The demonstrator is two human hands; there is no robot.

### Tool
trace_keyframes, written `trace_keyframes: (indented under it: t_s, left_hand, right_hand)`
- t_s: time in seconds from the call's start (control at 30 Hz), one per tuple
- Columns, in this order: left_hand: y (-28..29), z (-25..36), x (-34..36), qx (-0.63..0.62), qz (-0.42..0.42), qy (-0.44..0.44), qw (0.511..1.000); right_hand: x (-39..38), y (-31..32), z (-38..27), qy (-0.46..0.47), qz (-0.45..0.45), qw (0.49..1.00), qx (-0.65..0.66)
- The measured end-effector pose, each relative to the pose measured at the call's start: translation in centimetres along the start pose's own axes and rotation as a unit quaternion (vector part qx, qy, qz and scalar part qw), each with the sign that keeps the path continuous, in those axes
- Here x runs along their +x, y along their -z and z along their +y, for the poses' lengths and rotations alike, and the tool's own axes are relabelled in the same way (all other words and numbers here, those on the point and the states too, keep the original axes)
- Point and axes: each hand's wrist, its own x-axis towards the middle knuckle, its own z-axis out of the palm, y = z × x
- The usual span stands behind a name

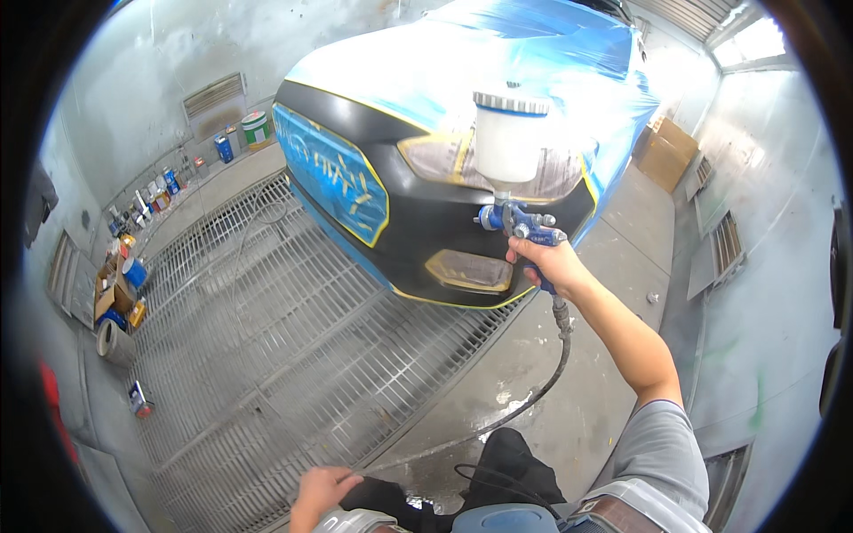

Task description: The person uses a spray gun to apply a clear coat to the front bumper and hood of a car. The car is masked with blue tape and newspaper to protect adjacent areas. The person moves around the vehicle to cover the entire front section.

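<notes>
My right hand [548,260] is wrapped round the handle of a blue spray gun [524,226]. A white paint cup [508,138] with a ribbed grey lid stands upright on top of the gun. Just beyond it is the dark front bumper [400,213] of a car, with yellow tape along its edges. From the gun's handle, a dark air hose [558,364] curves down and left toward my left hand [324,490]. That hand is low by my knee, its fingers curled where the hose reaches it; its grip is partly hidden.
Blue masking film [551,40] covers the car's hood, and masked openings [333,173] interrupt the bumper. A metal floor grating [267,355] spans the left side. Cans and bottles [160,191] line the left wall. A cardboard box [666,153] stands at the far right.
</notes>
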Motion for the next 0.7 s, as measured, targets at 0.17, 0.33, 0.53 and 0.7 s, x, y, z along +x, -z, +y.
trace_keyframes:
  t_s: [0.17,0.33,0.53,0.7]
  left_hand:
    - [4.0,-2.6,-6.8,-0.039,-0.08,0.108,0.99]
    - [6.7,-6.1,-15.7,-0.128,-0.135,0.239,0.953]
    - [13.7,-12.6,-20.7,-0.072,-0.099,0.309,0.943]
    - [21.8,-14.4,-19.2,0.02,-0.083,0.333,0.939]
  right_hand:
    - [-2.4,-2.2,-8.9,-0.017,0.081,0.995,0.057]
    - [-9.9,-5.9,-12.0,-0.02,0.226,0.961,0.156]
    - [-20.4,-13.1,-7.6,-0.096,0.389,0.879,0.259]
    - [-25.5,-18.8,-4.5,-0.214,0.384,0.844,0.307]
